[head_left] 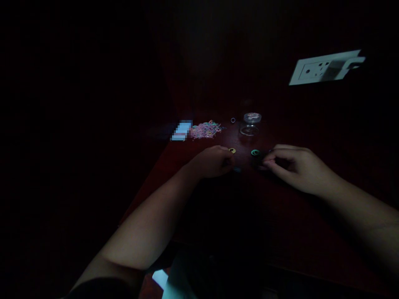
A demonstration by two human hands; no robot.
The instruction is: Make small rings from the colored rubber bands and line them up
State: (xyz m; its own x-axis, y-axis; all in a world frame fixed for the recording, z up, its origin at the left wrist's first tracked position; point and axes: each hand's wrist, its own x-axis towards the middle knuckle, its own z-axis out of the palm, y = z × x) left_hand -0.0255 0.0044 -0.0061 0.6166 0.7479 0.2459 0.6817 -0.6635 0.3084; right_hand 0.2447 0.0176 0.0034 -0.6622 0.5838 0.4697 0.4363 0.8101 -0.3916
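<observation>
My left hand (217, 161) is low over the dark red table, its fingers curled and closed. A yellow ring-shaped band (232, 150) lies right at its fingertips, and a dim bluish band (237, 169) is just below them. Whatever those fingers hold is hidden. To the right, my right hand (293, 164) has thumb and forefinger pinched together. What is in the pinch is too dark and small to name. Green bands (255, 153) lie on the tabletop just left of the right fingertips.
Beyond my left hand is a heap of small, mostly pink bands (206, 130), beside a lit phone-like screen (181, 130). A clear lidded jar (249, 124) stands farther back, with a single pale ring (232, 120) to its left. A wall socket plate (326, 67) is at upper right.
</observation>
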